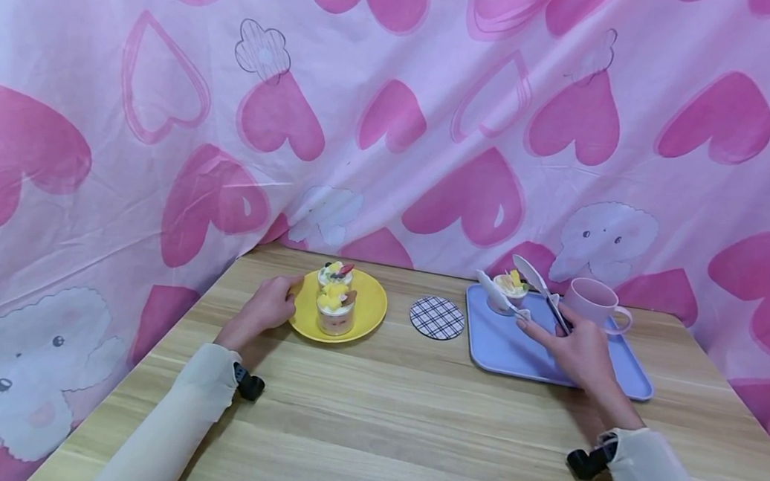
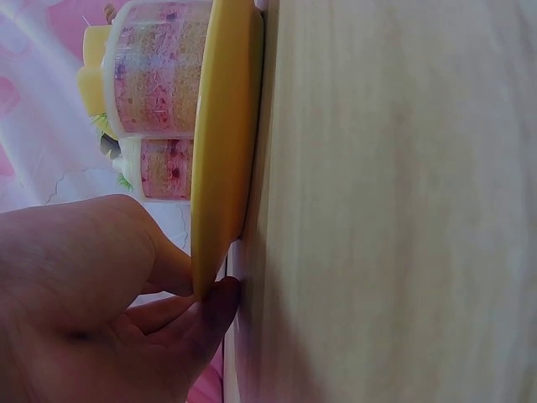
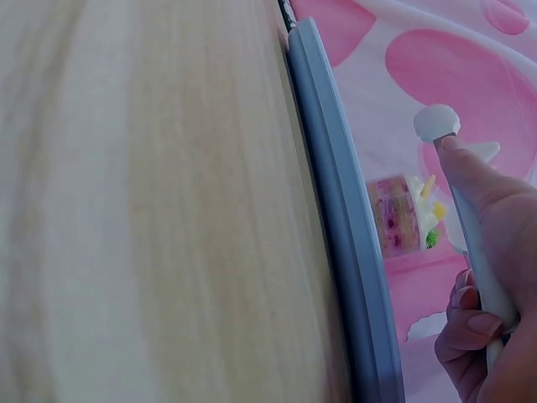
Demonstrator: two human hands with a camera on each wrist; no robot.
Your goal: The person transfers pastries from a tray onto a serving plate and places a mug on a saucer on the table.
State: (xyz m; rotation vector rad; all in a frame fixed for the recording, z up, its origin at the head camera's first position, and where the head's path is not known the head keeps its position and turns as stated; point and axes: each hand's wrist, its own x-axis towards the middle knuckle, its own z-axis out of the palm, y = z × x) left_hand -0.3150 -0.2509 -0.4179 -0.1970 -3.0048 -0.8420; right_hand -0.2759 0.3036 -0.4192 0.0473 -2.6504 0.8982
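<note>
My left hand (image 1: 268, 303) pinches the left rim of a yellow plate (image 1: 372, 304), thumb on top and fingers under the edge in the left wrist view. Two clear dessert cups stand on the plate: a front one (image 1: 335, 320) topped with yellow fruit cubes, and one behind it with a strawberry (image 1: 346, 270). Over on the right, my right hand (image 1: 581, 349) grips a pair of tongs (image 1: 542, 289) with white tips. The spread tips straddle a third dessert cup (image 1: 505, 297), topped with cream and yellow fruit, on a blue tray (image 1: 517, 358).
A pink mug (image 1: 592, 300) stands at the tray's back right, close behind my right hand. Between plate and tray lies a round checked coaster (image 1: 437, 318). A pink heart-patterned curtain (image 1: 393, 122) hangs behind the wooden table (image 1: 372, 426).
</note>
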